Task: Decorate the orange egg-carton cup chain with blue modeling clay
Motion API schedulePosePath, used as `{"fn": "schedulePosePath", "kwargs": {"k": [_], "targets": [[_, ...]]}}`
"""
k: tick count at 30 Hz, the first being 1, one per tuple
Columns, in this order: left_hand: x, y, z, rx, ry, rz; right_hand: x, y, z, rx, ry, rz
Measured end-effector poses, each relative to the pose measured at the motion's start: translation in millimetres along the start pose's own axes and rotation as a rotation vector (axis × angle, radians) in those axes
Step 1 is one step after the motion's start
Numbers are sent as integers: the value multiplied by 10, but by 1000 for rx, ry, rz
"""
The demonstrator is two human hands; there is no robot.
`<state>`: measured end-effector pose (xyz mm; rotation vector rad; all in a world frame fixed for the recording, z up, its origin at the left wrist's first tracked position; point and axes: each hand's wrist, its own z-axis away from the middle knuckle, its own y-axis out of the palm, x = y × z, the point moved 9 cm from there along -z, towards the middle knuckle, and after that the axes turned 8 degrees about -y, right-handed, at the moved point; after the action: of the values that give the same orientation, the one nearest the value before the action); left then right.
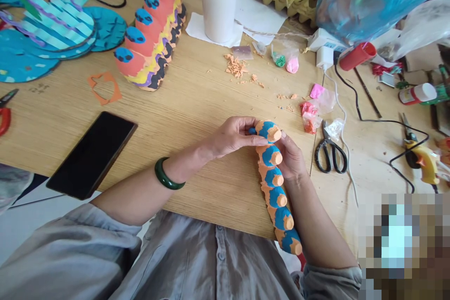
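A long row of egg-carton bumps [277,197], coated in orange and blue clay, slants from the middle of the table toward my lap. My left hand [236,135] pinches its far end, thumb on the near side of the top bump. A bit of blue clay [252,130] shows between those fingers. Behind the same end, my right hand [292,153] wraps round the strip from the right; part of its fingers is hidden. Farther off stands a finished-looking carton piece [151,33] in coral, yellow, purple and black, with blue spots on its bumps.
A black phone [92,154] and an orange cut-out scrap [104,88] lie at left. Orange crumbs [236,65], bagged clay [309,112], black-handled scissors [329,150] and cables are scattered ahead and right. A white bottle [218,7] stands at the back, a yellow glue gun [423,159] at right.
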<state>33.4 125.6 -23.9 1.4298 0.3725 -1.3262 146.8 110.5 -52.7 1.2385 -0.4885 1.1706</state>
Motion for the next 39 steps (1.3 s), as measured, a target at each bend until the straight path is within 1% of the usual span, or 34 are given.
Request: {"fn": "schedulePosePath", "kwargs": {"k": [5,10,14,17,19,21,25,27,30,33,36,39], "targets": [[38,22,-8,19,-38,5,40,30,-10,26,-49,10],[20,-6,-9,-49,-20,-46,30,-21,-14,25,-65,16],[6,6,-10,-20,-4,-53,63,-44,-13,28,-96,-14],[-8,30,-7,48,-3,-31,92,-30,3,27,-94,-46],[-9,70,2,119,-25,-9,123,-3,20,39,-103,-28],[-3,83,9,149,-58,16,161,20,37,49,-126,20],[37,60,5,123,-134,85,193,39,59,60,-155,101],[68,57,-4,116,-167,130,179,47,64,67,-140,93],[113,13,-23,67,-199,207,179,47,71,52,-133,66],[141,-13,-23,47,-230,164,192,49,85,40,-136,77],[137,25,-5,113,-256,88,192,46,96,36,-133,115],[122,53,13,168,-271,103,198,37,97,28,-139,121]]}}
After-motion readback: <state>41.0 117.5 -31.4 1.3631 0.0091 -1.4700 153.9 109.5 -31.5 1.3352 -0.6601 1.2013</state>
